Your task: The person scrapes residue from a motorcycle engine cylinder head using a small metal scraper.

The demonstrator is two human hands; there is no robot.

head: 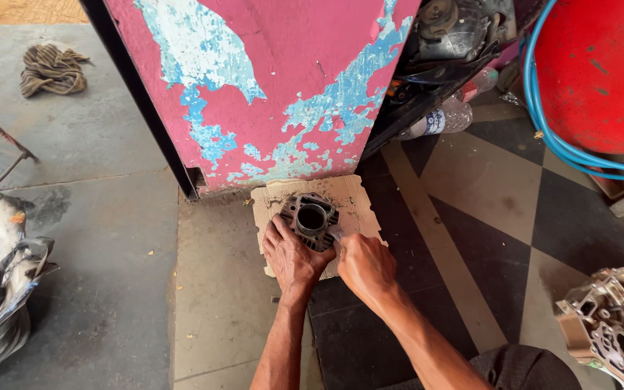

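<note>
- The floor (95,238) is grey concrete on the left and, on the right, tiles in a dark-and-light diamond pattern.
- A pink panel (269,79) with blue-white patches of flaked paint stands upright just beyond the work spot, its lower edge meeting the floor.
- A red tank (601,72) fills the upper right corner, with a blue hose (565,148) looped around its front.
- A grey engine casing (615,325) lies at the right edge, well apart from the hands.
- A striped rag (52,70) lies bunched on the concrete at upper left.
- A clear plastic bottle (438,120) lies on its side near the panel's right foot.
- A torn piece of cardboard (359,198) lies flat on the floor at the foot of the panel.
- A finned metal engine cylinder (310,219) sits on the cardboard, its round bore facing up.
- The left hand (292,256) rests against the cylinder's near left side, fingers curled onto it, a narrow grip on its edge.
- The right hand (365,263) is closed beside the cylinder's right corner, touching it; whether it holds a tool cannot be told.
</note>
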